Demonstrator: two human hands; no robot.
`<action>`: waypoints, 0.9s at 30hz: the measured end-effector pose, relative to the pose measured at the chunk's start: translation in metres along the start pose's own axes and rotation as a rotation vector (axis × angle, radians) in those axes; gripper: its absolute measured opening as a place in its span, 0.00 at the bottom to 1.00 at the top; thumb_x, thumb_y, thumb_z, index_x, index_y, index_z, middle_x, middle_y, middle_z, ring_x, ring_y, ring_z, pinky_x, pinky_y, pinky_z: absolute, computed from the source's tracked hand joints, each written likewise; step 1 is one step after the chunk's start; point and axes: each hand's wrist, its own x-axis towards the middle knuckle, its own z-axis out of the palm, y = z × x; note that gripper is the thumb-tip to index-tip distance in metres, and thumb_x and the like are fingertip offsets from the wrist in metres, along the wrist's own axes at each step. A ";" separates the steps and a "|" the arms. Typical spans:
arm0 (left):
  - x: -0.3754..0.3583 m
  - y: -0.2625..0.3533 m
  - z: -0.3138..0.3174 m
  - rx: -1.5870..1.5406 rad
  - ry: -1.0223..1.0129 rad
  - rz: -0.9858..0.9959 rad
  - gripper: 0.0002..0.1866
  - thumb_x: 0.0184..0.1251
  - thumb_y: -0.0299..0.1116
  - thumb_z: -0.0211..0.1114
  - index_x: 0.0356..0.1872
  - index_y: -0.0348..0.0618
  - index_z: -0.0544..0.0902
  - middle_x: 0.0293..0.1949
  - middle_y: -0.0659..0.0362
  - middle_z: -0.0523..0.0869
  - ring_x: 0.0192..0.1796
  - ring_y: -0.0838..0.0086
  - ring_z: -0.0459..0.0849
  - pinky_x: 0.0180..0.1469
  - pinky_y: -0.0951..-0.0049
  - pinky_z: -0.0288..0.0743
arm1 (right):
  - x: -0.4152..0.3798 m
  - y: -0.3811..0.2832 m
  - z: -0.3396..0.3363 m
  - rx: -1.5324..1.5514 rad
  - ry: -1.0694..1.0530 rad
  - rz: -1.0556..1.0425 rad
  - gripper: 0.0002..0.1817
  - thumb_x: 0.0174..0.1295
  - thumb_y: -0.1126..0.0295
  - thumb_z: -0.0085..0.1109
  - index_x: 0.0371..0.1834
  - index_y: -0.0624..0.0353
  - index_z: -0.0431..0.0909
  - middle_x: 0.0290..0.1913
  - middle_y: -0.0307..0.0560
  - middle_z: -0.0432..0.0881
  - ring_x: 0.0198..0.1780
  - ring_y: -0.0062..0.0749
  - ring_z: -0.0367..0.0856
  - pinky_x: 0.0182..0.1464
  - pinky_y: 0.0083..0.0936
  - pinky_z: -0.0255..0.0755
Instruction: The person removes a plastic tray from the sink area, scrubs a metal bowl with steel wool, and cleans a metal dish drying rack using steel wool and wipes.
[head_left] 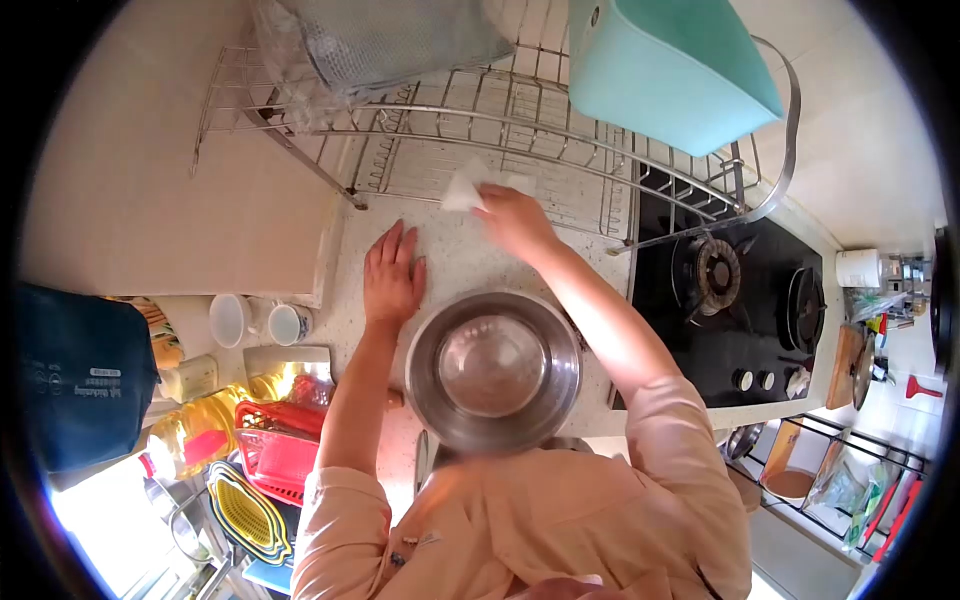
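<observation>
My right hand (515,222) is closed on a white wipe (461,191), a thin, crumpled piece that could be paper or cloth, at the lower level of the wire rack (470,112). Resting flat on the speckled countertop (350,262), my left hand (393,278) has its fingers stretched out and holds nothing. A large stainless steel bowl (424,372) sits between my forearms, close to my body. It is upright, and its shiny inside shows.
A mint-green bin (675,75) and a mesh item in clear plastic (400,45) sit on the rack's upper level. At right is a black gas stove (665,345). Cups (289,325), a red basket (285,455) and an oil bottle (192,440) stand left.
</observation>
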 end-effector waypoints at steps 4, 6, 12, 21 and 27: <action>-0.002 0.000 0.001 -0.016 0.008 -0.009 0.24 0.59 0.35 0.57 0.58 0.45 0.69 0.63 0.55 0.66 0.62 0.57 0.65 0.63 0.59 0.59 | -0.051 0.016 -0.083 0.039 0.487 0.026 0.07 0.60 0.78 0.51 0.37 0.63 0.79 0.40 0.48 0.82 0.41 0.36 0.81 0.43 0.28 0.75; -0.001 -0.004 0.003 -0.022 0.010 0.000 0.24 0.59 0.36 0.58 0.58 0.45 0.69 0.64 0.55 0.65 0.63 0.59 0.64 0.64 0.59 0.58 | -0.057 0.026 -0.094 -0.149 0.499 0.208 0.08 0.61 0.78 0.50 0.38 0.64 0.79 0.36 0.50 0.81 0.37 0.38 0.80 0.41 0.29 0.75; -0.002 -0.004 -0.001 -0.061 0.048 0.019 0.25 0.58 0.34 0.59 0.59 0.45 0.69 0.63 0.53 0.66 0.61 0.56 0.65 0.62 0.58 0.60 | -0.037 0.028 -0.041 -0.065 0.307 0.091 0.07 0.61 0.74 0.53 0.39 0.64 0.78 0.40 0.53 0.77 0.35 0.39 0.77 0.37 0.29 0.72; 0.057 -0.007 -0.017 0.160 0.337 0.092 0.23 0.49 0.37 0.67 0.50 0.49 0.76 0.54 0.57 0.73 0.55 0.61 0.71 0.58 0.61 0.66 | -0.093 0.020 -0.026 -0.037 0.034 -0.070 0.12 0.56 0.77 0.57 0.44 0.61 0.77 0.52 0.50 0.75 0.48 0.40 0.75 0.47 0.27 0.71; 0.083 -0.023 -0.004 0.155 0.231 0.207 0.06 0.45 0.34 0.65 0.23 0.48 0.76 0.29 0.63 0.75 0.38 0.67 0.76 0.44 0.65 0.71 | -0.081 0.039 -0.010 -0.320 -0.334 -0.143 0.25 0.68 0.58 0.40 0.69 0.46 0.57 0.73 0.46 0.45 0.73 0.44 0.44 0.71 0.35 0.45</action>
